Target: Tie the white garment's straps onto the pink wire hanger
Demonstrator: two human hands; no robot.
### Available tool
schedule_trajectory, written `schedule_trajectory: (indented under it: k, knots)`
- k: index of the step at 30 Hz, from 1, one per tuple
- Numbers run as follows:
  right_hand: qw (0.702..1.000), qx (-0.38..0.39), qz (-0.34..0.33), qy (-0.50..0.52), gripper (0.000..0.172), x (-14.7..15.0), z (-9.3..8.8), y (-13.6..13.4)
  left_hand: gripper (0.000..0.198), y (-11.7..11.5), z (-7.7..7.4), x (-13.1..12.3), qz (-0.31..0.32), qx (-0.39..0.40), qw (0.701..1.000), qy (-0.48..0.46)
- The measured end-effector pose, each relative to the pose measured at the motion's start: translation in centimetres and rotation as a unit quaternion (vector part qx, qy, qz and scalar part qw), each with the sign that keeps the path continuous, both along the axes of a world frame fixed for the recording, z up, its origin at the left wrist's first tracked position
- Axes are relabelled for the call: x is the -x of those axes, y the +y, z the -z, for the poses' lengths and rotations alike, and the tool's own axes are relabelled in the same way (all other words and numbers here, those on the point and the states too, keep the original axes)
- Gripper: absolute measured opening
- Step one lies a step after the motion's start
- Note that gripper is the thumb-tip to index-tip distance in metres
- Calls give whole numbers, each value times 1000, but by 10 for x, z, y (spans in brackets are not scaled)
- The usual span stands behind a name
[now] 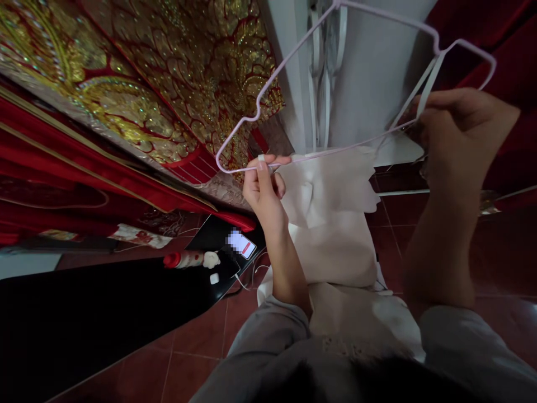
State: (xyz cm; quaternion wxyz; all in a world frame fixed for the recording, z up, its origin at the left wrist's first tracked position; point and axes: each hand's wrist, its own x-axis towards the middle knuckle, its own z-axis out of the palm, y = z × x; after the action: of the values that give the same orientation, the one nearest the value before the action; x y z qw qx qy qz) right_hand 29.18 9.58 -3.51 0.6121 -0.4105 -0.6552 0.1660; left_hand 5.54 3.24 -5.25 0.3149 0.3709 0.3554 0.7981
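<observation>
Nearest: grey sleeves [268, 330] filled the bottom edge, with a dark blur between them too close to make out.
Hanger: a pale pink wire hanger [319, 155] was held up between both hands, in front of a white wall [369, 73]; its hook was cut off by the top edge.
Left hand: the left hand [264, 190] had thumb and fingers pinched together on the lower bar.
Right hand: the right hand [457, 134] was curled closed at the bar's other end, over a white strap [424, 84]; its fingertips were hidden behind the hand.
Cloth: a cream garment [335, 224] hung under the bar, its lower part hidden by the sleeves.
Left side: red and gold embroidered fabric [168, 84] hung there, cut off at the frame.
Below it: a phone [242, 245], its screen partly blurred, lay on a black surface [104, 313].
Floor: dark red tiles [461, 235].
</observation>
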Motion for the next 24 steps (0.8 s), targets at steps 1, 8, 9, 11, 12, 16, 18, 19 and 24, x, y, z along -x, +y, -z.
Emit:
schedule_trajectory:
  k: [1, 8, 9, 11, 12, 16, 18, 19, 24]
  knots:
    - [1000, 3, 4, 7, 34, 4, -3, 1, 26, 1, 1, 0, 1, -3, 1000, 0]
    - [993, -108, 14, 36, 43, 2, -17, 18, 30, 3, 2, 3, 10, -3, 1000, 3]
    - [987, -156, 8, 31, 42, -8, -17, 26, 30, 2, 2, 4, 14, 3, 1000, 4]
    - [971, -238, -1, 17, 43, -28, -12, 41, 28, 1, 1, 4, 21, 11, 1000, 5]
    - [965, -261, 3, 10, 46, -36, -8, 46, 27, 1, 1, 4, 24, 10, 1000, 4]
    - [961, -273, 37, -9, 58, -45, 2, 45, 24, 1, 1, 5, 38, -5, 999, -2]
    - [968, -246, 30, -35, 60, -42, 1, 37, 24, 2, 2, 6, 30, 1, 1000, 2]
    - [972, -226, 35, -58, 61, -41, -1, 33, 24, 2, 2, 7, 25, 9, 1000, 6]
    - [981, -85, 157, -80, 59, -43, -13, 31, 24, 1, 3, 10, 18, 40, 999, 15]
